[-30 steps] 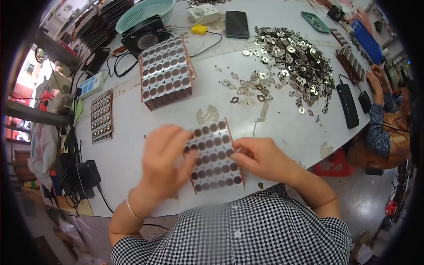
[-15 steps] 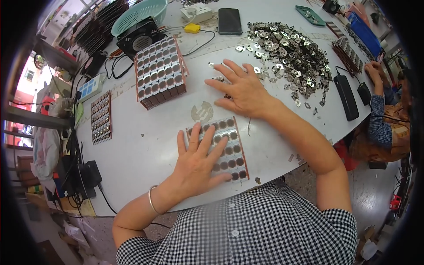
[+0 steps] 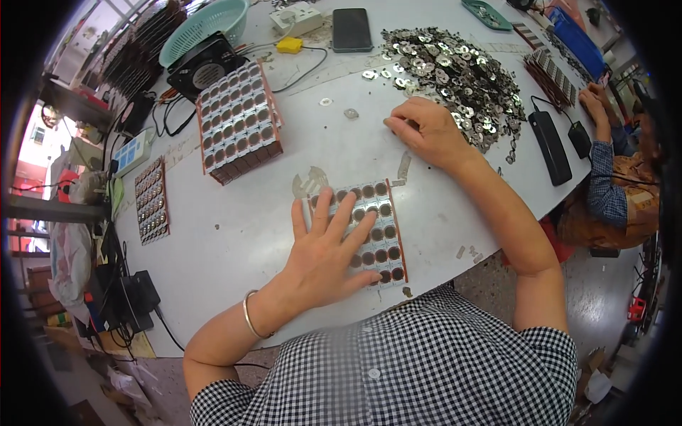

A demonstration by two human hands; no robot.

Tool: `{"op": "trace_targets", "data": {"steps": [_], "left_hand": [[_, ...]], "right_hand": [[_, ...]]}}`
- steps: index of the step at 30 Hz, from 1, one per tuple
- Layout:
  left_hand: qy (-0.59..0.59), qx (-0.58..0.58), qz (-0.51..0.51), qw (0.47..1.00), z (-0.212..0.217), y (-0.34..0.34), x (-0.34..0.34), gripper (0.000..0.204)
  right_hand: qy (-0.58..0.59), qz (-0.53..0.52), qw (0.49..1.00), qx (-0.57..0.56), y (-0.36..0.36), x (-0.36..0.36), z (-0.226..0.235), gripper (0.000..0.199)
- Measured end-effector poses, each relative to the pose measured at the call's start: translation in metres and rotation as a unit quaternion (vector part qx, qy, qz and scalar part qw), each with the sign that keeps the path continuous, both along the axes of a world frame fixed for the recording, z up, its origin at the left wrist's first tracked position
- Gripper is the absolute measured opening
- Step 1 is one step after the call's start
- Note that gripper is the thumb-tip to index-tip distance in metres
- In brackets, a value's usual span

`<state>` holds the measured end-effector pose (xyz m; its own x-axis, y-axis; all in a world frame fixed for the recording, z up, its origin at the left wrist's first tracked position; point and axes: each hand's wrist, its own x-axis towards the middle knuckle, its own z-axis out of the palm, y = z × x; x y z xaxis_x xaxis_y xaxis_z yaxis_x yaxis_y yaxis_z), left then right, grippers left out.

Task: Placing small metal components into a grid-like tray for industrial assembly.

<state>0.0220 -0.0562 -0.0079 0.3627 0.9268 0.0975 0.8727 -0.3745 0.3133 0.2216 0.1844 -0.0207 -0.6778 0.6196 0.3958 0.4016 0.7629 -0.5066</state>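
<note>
White table [image 3: 249, 263] spans most of the view and carries all items noted below. Heap of small metal parts [image 3: 462, 89]: piled loosely on the far right of the work area, mostly silver, some darker. Block of stacked panels [image 3: 238, 117]: left of the heap, well apart from it; top face shows rows of dark discs in pale frames, with reddish-brown edging. Teal basket [image 3: 192, 39]: at the far left of the table, behind a black fan unit [image 3: 206, 71].

Single panel [image 3: 376, 231]: flat on the table near the person's front edge, same disc pattern, partly covered. Left hand [image 3: 321, 255]: palm down over this panel's left part, fingers fanned wide, thumb extended toward its near edge. Right hand [image 3: 426, 133]: just beside the heap's left edge, fingers curled and thumb drawn close to them, gap narrow; cannot tell whether anything is pinched there.

Another panel [image 3: 152, 201]: lies alone at the table's left, discs shiny. Dark phone [image 3: 352, 30]: far side. Yellow connector [image 3: 289, 45]: left of the phone. Smallest: loose metal piece [image 3: 351, 113], between block and right hand.
</note>
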Motion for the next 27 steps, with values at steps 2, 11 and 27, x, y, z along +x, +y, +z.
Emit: {"op": "trace_targets", "data": {"steps": [2, 11, 27], "left_hand": [[-0.002, -0.004, -0.002, 1.0, 0.001, 0.0, -0.001, 0.088], [-0.011, -0.038, 0.01, 0.999, 0.007, -0.005, -0.002, 0.089], [-0.017, -0.047, 0.018, 0.999, 0.008, -0.009, -0.001, 0.088]], "right_hand": [[0.055, -0.001, 0.997, -0.056, -0.015, 0.006, 0.011, 0.013], [-0.047, -0.011, 0.999, -0.019, -0.072, 0.055, 0.017, 0.022], [-0.068, -0.019, 0.997, 0.027, -0.085, 0.045, 0.025, 0.026]]}}
